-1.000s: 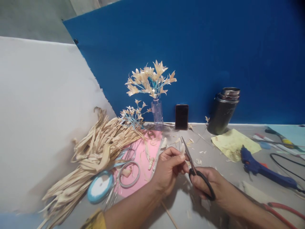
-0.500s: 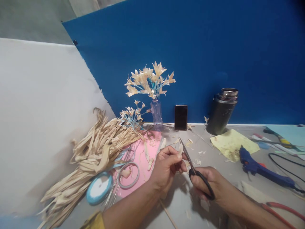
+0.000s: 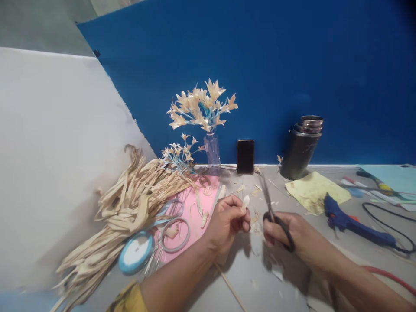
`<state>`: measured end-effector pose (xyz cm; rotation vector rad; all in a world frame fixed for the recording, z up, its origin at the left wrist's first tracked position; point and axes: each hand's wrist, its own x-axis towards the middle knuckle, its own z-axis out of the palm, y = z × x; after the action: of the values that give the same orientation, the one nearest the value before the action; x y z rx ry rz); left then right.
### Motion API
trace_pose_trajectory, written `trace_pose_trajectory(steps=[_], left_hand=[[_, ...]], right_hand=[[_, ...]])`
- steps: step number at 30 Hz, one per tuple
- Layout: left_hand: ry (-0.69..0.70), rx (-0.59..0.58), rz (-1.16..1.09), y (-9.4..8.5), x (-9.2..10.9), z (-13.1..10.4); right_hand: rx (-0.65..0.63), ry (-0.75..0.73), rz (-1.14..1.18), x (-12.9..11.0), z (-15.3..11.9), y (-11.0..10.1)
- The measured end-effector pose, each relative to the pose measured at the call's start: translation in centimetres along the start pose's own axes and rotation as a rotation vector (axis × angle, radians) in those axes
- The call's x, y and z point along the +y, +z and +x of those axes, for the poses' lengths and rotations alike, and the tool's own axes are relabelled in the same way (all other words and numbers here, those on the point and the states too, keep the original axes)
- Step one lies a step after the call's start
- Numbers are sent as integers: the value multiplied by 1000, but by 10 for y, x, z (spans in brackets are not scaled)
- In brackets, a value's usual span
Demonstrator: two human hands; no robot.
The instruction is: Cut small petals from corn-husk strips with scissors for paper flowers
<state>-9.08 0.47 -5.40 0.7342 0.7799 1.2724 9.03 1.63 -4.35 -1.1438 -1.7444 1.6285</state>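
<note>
Between the fingertips of my left hand [image 3: 230, 219] is a small pale petal piece [image 3: 246, 202], pointing up. My right hand [image 3: 286, 229] grips black-handled scissors [image 3: 267, 195] by the loops, blades pointing up and slightly blurred. The scissors are a little right of the petal piece, apart from it. Pale scraps [image 3: 256, 190] lie on the grey table beyond my hands. Left of my left hand is a pink sheet [image 3: 191, 212] with curled strips on it. A thin stick [image 3: 230, 288] lies below my left wrist.
Dried husks [image 3: 130, 208], a blue ribbon roll [image 3: 136, 252] and a grey ring [image 3: 175, 235] are left. Behind stand flowers in a clear bottle [image 3: 212, 154], a phone [image 3: 245, 157] and a dark flask [image 3: 300, 149]. Right lie yellow paper [image 3: 315, 190] and a blue glue gun [image 3: 357, 227].
The scissors have moved right, away from my left hand, and their blades point more upright. The pale piece in my left fingers now shows more clearly. The view has shifted slightly.
</note>
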Motion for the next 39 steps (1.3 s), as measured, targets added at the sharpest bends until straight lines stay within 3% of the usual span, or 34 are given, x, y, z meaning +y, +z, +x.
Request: trace_pose_trajectory(steps=[5,10,17,26,35,39], left_hand=[[-117,-101,102,0,-5,-3],[-154,-103,241,4,-9,-6],[-82,-140,287,3,-14,-4],[-134,-195,233,-1,-14,-3],[-109,-85,-110,6,-7,-3],[-105,-129,-140,-2,1,1]], right_hand=[[245,-75,45,0,2,-9],[208,-89,58,2,1,-9],[311,-87,41,-1,-1,-8],[196,-63,87,-3,-3,-6],[227,-112,90,-3,-4,-3],[52,-50,63,1,-4,-6]])
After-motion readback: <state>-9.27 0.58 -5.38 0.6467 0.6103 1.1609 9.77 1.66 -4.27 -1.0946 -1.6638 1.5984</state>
